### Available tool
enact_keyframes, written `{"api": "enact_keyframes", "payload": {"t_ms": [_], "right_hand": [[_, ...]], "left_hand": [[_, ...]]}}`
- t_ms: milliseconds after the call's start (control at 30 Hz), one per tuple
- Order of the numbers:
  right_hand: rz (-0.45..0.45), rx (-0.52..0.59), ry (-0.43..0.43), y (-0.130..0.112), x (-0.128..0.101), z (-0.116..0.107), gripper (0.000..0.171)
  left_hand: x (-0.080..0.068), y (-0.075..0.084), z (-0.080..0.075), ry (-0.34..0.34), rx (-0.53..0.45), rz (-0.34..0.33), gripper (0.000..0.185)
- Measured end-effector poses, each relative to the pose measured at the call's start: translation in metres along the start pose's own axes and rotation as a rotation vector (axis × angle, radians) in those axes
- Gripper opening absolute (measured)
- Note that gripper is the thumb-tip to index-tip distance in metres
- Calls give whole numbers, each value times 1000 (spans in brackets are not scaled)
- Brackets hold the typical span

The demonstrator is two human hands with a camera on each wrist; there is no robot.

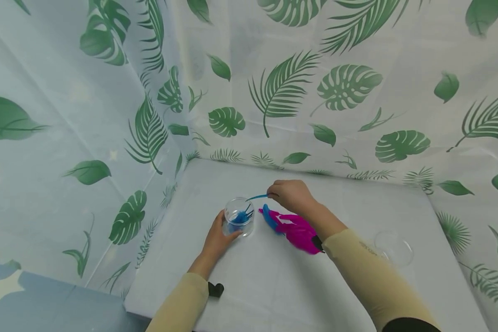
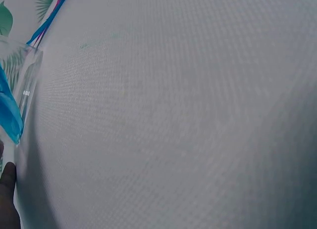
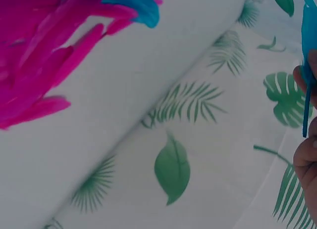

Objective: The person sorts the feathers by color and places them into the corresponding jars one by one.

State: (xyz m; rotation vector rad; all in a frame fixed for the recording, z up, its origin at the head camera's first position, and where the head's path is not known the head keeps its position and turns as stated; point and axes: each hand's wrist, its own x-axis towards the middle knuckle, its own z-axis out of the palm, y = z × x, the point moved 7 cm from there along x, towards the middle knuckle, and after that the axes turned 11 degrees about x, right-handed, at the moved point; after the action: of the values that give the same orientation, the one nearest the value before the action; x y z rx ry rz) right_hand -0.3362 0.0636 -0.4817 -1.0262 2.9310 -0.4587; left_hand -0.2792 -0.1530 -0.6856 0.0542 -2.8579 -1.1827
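Observation:
A clear plastic cup (image 1: 239, 216) stands on the white table (image 1: 274, 276) with blue feathers inside it. My left hand (image 1: 218, 236) grips the cup from the near side; the cup's wall (image 2: 27, 85) and a fingertip (image 2: 8, 189) show at the left edge of the left wrist view. My right hand (image 1: 288, 194) pinches a blue feather (image 1: 257, 197) just above and right of the cup's rim; the same feather (image 3: 309, 56) shows in the right wrist view. A pile of magenta feathers (image 1: 296, 230) with a blue feather (image 1: 269, 217) lies under my right wrist.
A second clear cup (image 1: 394, 248) sits on the table at the right. A small black object (image 1: 216, 289) lies by my left sleeve near the table's front edge. Leaf-patterned curtains (image 1: 315, 92) close in the back and sides.

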Motion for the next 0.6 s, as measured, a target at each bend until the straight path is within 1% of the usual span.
{"api": "enact_keyframes", "payload": {"t_ms": [167,267,433,600], "right_hand": [[-29,-56,-37,-16,16,21,9],[-76,-91,-51,-27,21,34,6],[-142,-188,-91,-42,27,53,10],[-144,-232,-144,-53,34,65,13]], "left_hand": [[0,-2,1,3,-4,1,98],[-1,-3,1,-3,-5,-4,99],[-1,-3,2,-12,-2,-3,99],[-1,0,0,-3,5,23,98]]}}
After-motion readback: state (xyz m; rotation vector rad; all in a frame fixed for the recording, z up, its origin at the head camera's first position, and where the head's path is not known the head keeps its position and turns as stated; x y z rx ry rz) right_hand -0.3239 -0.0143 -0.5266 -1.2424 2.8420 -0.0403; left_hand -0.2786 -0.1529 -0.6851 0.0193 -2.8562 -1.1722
